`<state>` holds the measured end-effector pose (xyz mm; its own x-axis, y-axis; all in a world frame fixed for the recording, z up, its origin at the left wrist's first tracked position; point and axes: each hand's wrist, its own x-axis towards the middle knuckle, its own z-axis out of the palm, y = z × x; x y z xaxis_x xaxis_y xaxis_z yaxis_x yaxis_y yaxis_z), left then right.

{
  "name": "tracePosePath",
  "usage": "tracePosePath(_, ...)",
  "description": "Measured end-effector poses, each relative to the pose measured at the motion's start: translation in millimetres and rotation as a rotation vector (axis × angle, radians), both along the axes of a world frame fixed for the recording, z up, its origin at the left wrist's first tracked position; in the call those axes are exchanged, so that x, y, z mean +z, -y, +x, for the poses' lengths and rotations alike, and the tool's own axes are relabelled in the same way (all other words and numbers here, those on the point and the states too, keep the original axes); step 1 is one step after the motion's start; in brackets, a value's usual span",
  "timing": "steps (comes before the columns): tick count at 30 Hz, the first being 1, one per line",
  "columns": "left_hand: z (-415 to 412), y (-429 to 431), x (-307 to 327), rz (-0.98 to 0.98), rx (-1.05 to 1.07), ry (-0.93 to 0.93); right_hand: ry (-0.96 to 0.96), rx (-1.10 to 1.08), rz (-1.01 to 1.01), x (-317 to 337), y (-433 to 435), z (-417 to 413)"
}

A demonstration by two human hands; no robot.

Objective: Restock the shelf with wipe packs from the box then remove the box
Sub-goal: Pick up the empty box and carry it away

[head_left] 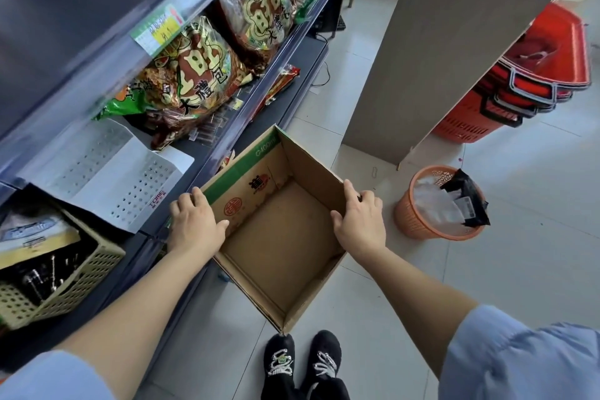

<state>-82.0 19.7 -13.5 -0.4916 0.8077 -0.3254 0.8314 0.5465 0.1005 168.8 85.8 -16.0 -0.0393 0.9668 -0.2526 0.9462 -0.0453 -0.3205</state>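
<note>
One empty cardboard box (282,243) just beside the shelf (269,81), over tiled floor (535,204), near black shoes (279,357), left hand (194,221) and right hand (360,221) gripping opposite walls, thumbs inside, fingers clamped over the rims.

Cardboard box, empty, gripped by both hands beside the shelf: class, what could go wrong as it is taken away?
1. The left hand and right hand each grip only a thin top edge of the cardboard box; an open wall may bend and slip free.
2. The orange waste basket stands close on the right; a swing of the box could tip it.
3. The box's left side lies close to the shelf edge and may snag there.
</note>
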Motion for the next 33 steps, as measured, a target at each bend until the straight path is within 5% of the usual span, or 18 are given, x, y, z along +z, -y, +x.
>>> tracePosePath(16,91,-88,138,0.097,-0.302,0.050,0.034,-0.283,0.137,137,-15,107)
tracePosePath(33,329,-173,282,0.293,-0.651,0.001,0.143,-0.576,0.304,282,-17,329)
